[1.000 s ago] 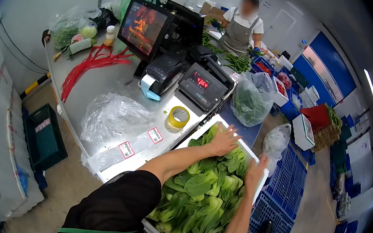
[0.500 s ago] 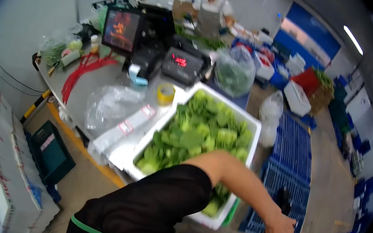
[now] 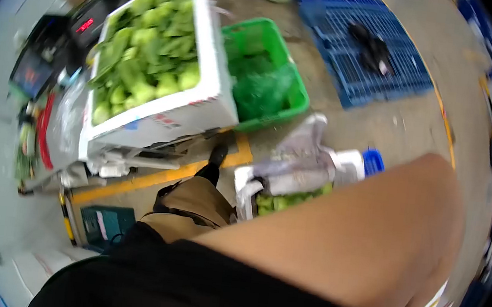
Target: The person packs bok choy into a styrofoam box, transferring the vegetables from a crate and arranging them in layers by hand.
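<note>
A bare arm with a black sleeve crosses the lower right, blurred and close to the camera; neither of my hands can be made out. At the upper left, a white foam box [image 3: 219, 99] full of leafy green vegetables [image 3: 148, 51] rests at the table's edge. Below the middle stands a second white box [image 3: 349, 164], with crumpled clear plastic [image 3: 299, 165] over its top and greens [image 3: 289, 202] showing under it. The arm hides part of this lower box.
Beside the foam box is a green crate [image 3: 298, 93] with green plastic inside. Blue pallets [image 3: 354, 56] lie on the floor, a dark object on them. A scale [image 3: 85, 23] and red strips [image 3: 47, 131] are at left. A dark green crate [image 3: 123, 219] sits lower left.
The view has swung down and to the right. My hands have left the greens, come together at the right, then passed out of sight. The lower box has come into view.
</note>
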Motion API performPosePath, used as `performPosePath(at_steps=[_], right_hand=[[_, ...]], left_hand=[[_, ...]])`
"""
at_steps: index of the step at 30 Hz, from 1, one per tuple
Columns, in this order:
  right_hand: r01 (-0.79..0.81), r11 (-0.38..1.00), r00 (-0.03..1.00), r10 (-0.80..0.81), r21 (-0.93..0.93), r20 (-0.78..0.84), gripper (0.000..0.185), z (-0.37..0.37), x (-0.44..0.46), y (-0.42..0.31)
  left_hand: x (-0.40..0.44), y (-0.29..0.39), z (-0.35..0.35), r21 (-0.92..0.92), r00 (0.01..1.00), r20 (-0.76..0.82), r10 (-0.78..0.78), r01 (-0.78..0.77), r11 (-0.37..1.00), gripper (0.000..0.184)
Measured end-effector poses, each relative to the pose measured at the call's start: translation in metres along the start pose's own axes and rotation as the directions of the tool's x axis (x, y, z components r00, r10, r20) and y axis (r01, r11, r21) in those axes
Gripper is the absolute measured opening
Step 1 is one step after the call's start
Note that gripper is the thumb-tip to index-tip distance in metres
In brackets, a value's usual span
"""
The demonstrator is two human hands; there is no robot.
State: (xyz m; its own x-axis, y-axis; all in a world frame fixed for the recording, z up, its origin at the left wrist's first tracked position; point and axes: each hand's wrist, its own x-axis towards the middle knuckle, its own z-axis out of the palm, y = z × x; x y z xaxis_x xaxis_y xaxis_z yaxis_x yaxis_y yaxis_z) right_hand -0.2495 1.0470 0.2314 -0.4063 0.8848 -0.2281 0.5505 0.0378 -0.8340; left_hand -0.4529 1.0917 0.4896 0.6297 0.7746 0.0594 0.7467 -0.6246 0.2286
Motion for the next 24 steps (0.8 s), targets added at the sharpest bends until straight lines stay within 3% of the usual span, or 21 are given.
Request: performPosePath(at_steps=[4, 6, 7, 9, 11, 12, 13, 14, 15, 17, 19, 22, 24], right_hand=[[-0.108, 0.978, 0.994, 0.109, -0.179, -0.003, 0.037, -0.006, -0.023, 0.076], [-0.168, 0.960, 0.986, 0.166, -0.222, -0.029, 0.038, -0.003, -0.028, 0.102], [-0.282, 0.941, 0.959, 0.278, -0.187, -0.050, 0.042, 0.003, -0.027, 0.107], [-0.308, 0.946, 0.950, 0.300, -0.098, -0.089, 0.042, 0.013, -0.028, 0.145], [-0.306, 0.932, 0.952, 0.300, -0.197, -0.059, 0.047, 0.016, -0.024, 0.163], [-0.268, 0.936, 0.963, 0.258, -0.227, -0.072, 0.048, 0.021, -0.027, 0.162], [-0.227, 0.941, 0.974, 0.215, -0.253, -0.075, 0.050, 0.029, -0.026, 0.165], [-0.182, 0.942, 0.983, 0.168, -0.281, -0.073, 0.052, 0.036, -0.020, 0.171], [-0.191, 0.942, 0.981, 0.177, -0.277, -0.076, 0.053, 0.041, -0.016, 0.178], [-0.202, 0.939, 0.979, 0.187, -0.277, -0.079, 0.055, 0.051, -0.003, 0.197], [-0.183, 0.899, 0.983, 0.157, -0.398, -0.097, 0.059, 0.058, 0.017, 0.222], [-0.065, 0.812, 0.998, 0.038, -0.580, -0.059, 0.065, 0.069, 0.045, 0.240], [-0.041, 0.807, 0.999, 0.028, -0.590, -0.031, 0.070, 0.076, 0.059, 0.242]], left_hand=[[0.062, -0.009, 0.026, -0.128, 0.999, -0.021, -0.039, 0.036, 0.991, 0.039], [0.080, -0.020, 0.053, -0.200, 0.997, 0.046, -0.069, 0.077, 0.977, 0.040], [0.080, -0.032, 0.074, -0.239, 0.988, 0.117, -0.101, 0.127, 0.963, 0.041], [0.069, -0.053, 0.130, -0.308, 0.944, 0.289, -0.161, 0.251, 0.918, 0.043], [0.044, -0.080, 0.211, -0.343, 0.866, 0.463, -0.188, 0.371, 0.863, 0.040], [0.012, -0.093, 0.266, -0.469, 0.904, 0.353, -0.239, 0.393, 0.791, 0.038], [-0.009, -0.099, 0.303, -0.366, 0.836, 0.425, -0.346, 0.509, 0.779, 0.039], [-0.023, -0.093, 0.319, -0.274, 0.661, 0.615, -0.429, 0.690, 0.670, 0.042], [-0.047, -0.090, 0.362, -0.360, 0.683, 0.499, -0.534, 0.724, 0.589, 0.039], [-0.066, -0.078, 0.426, -0.327, 0.457, 0.683, -0.570, 0.889, 0.321, 0.050], [-0.074, -0.045, 0.473, -0.376, 0.324, 0.692, -0.645, 0.925, 0.061, 0.060], [-0.064, -0.015, 0.514, -0.454, 0.236, 0.763, -0.602, 0.858, -0.240, 0.071], [-0.044, 0.008, 0.509, -0.407, 0.038, 0.690, -0.723, 0.846, -0.344, 0.076]])
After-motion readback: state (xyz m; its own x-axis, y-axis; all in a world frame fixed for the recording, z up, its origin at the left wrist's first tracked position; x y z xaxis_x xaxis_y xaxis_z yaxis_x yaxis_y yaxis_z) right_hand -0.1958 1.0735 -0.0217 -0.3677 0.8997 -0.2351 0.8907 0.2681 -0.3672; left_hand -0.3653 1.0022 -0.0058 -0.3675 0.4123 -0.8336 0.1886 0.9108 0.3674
